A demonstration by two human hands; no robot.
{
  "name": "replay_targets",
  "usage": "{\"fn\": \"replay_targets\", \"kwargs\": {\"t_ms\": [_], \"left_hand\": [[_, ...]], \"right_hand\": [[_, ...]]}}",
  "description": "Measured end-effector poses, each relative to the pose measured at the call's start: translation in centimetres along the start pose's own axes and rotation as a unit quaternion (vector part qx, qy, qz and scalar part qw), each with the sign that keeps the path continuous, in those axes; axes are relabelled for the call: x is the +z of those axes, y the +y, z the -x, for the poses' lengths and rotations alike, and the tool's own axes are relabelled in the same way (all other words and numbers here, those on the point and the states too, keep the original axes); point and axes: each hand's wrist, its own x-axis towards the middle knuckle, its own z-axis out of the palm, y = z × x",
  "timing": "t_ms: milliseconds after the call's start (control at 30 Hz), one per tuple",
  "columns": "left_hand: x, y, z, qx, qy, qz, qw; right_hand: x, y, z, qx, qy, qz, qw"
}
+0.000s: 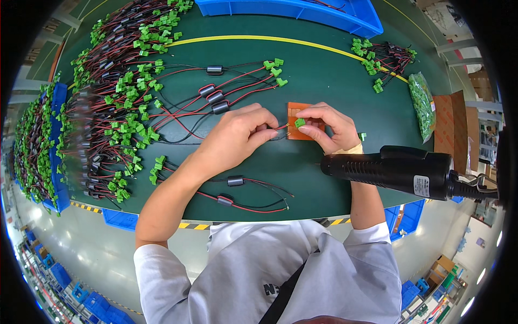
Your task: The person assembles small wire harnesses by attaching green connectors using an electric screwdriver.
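My left hand (237, 135) pinches the red and black wires (280, 128) of a cable, and their bare ends point right. Between the thumb and index finger of my right hand (329, 127) sits a small green terminal connector (300, 122). The wire tips lie close beside this connector; whether they touch it I cannot tell. Beneath both is an orange-brown block (294, 108) on the green table. A black electric screwdriver (388, 170) extends across my right wrist from the right. Just left of my left hand lie cables with black cylindrical cores (215, 97) and green connectors (275, 70).
A large heap of such cables (118, 97) covers the table's left side. Two loose cables (234, 181) lie near the front edge. A blue bin (291, 9) stands at the back. At right are a small cable pile (388, 56), a bag of green connectors (422, 105) and cardboard (452, 127).
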Motion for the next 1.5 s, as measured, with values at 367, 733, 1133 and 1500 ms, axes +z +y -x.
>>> {"fn": "replay_targets", "kwargs": {"t_ms": [367,733,1133,1500], "left_hand": [[1.0,-0.3,0.3,0.132,0.065,-0.193,0.97],[1.2,-0.1,0.3,0.104,0.061,-0.182,0.976],[1.2,0.0,0.4,0.099,0.054,-0.167,0.98],[1.0,0.4,-0.1,0.055,0.015,-0.164,0.985]], "right_hand": [[0.3,-0.2,0.1,0.017,-0.006,0.002,1.0],[0.9,0.5,0.0,-0.036,0.035,0.075,0.996],[1.4,-0.6,-0.2,-0.016,0.024,0.055,0.998],[1.6,-0.1,-0.4,-0.083,0.04,0.135,0.987]]}}
